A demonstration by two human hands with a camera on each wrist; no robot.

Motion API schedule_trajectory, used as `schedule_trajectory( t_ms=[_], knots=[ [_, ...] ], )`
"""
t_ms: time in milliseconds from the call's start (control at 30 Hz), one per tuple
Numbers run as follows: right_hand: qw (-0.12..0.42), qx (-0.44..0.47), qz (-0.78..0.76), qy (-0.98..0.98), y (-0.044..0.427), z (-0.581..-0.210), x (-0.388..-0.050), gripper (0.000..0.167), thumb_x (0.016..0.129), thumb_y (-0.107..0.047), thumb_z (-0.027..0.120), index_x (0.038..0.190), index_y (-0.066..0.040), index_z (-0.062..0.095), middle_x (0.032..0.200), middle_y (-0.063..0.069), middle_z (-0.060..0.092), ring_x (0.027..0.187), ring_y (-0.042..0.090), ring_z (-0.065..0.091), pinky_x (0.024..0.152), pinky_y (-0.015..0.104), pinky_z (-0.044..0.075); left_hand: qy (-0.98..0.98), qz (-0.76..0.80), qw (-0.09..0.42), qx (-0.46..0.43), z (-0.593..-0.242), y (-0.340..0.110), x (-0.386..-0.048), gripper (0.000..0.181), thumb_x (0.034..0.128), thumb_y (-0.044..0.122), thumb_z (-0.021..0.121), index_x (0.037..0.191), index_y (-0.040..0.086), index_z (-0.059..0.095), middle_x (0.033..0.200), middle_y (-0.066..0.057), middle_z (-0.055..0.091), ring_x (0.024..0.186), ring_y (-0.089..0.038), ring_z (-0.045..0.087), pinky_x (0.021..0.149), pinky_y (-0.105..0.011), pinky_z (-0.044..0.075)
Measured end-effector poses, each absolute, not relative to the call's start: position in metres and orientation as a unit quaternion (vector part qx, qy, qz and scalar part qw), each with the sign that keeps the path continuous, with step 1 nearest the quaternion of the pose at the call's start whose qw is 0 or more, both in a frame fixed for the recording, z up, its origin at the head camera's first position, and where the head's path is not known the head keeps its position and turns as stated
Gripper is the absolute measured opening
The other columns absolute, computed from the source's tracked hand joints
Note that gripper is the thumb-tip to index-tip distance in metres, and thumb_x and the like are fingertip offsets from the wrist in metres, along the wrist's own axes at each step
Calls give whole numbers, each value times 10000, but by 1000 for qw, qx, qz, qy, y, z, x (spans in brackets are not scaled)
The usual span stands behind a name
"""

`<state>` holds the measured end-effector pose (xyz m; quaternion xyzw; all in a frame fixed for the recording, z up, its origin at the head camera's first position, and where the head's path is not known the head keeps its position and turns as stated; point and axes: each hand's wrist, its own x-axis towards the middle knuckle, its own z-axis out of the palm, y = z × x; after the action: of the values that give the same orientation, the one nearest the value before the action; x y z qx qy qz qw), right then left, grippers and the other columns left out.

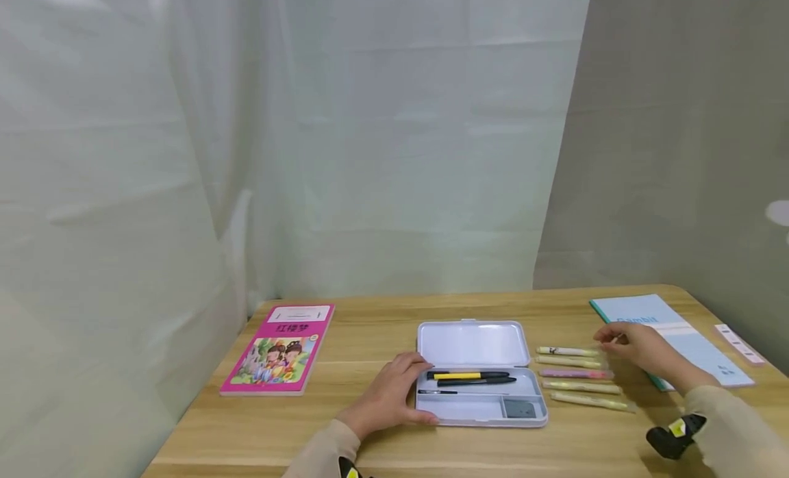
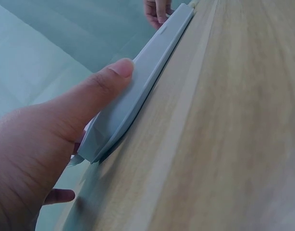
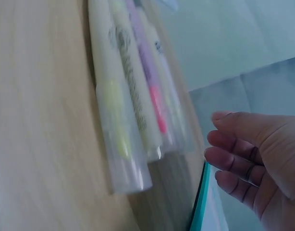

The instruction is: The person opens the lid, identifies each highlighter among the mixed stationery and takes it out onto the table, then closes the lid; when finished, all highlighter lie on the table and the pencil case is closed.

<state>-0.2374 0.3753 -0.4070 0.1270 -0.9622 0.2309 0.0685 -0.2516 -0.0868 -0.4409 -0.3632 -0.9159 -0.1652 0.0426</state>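
My left hand (image 1: 387, 394) grips the left end of a white pencil case (image 1: 470, 411), its thumb at the front edge. The lid (image 1: 473, 344) lies folded back. Inside are a black-and-yellow pen (image 1: 471, 376), a black pen (image 1: 474, 381), a thin dark stick (image 1: 436, 392) and a grey eraser (image 1: 520, 409). Right of the case lie several highlighters in a column, mostly pale yellow (image 1: 585, 387), one pink and purple (image 1: 576, 374). My right hand (image 1: 644, 351) hovers by the right end of the farthest highlighter (image 1: 564, 351), fingers loosely bent, nothing between them.
A pink picture-covered book (image 1: 277, 355) lies at the table's left. Light blue notebook (image 1: 690, 341) sits at the right, partly under my right arm, with a small white-and-pink strip (image 1: 738, 343) beside it. Pale curtains (image 1: 401, 156) hang behind the wooden table (image 1: 370, 450).
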Motion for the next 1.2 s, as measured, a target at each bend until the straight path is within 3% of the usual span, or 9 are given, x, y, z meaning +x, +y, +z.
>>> schedule_trajectory(
  t_ms=[333,533,733,1200],
  knots=[
    [102,116,277,-948,346,-397,-226,216,917,-180,646,1061,-22,671,982,81,690,758,-25,553,624,225,488,-917,-152,52,-366,-440,-90,-251,907,685,747,649,1349,141,527,1375,-6,474,1300,-196,426,1114,-415,387],
    [117,115,292,-942,332,-396,-220,258,925,-204,637,1107,-21,653,968,54,688,761,-25,557,629,218,495,-912,-171,81,-363,-442,-92,-254,883,680,728,656,1344,160,531,1407,-35,455,1298,-233,437,1094,-439,409],
    [127,115,320,-932,316,-401,-218,298,920,-221,646,1152,-33,636,946,11,667,765,-47,548,610,218,508,-904,-223,99,-352,-437,-95,-257,805,698,552,778,1328,112,539,1356,-89,484,1256,-259,474,1065,-450,434],
    [136,136,321,-927,284,-402,-222,319,876,-171,694,1134,7,634,924,49,688,746,39,597,634,207,504,-855,-447,24,-261,-426,-90,-277,681,793,219,791,1351,-5,469,1231,-192,534,1076,-313,560,864,-443,544]
  ],
)
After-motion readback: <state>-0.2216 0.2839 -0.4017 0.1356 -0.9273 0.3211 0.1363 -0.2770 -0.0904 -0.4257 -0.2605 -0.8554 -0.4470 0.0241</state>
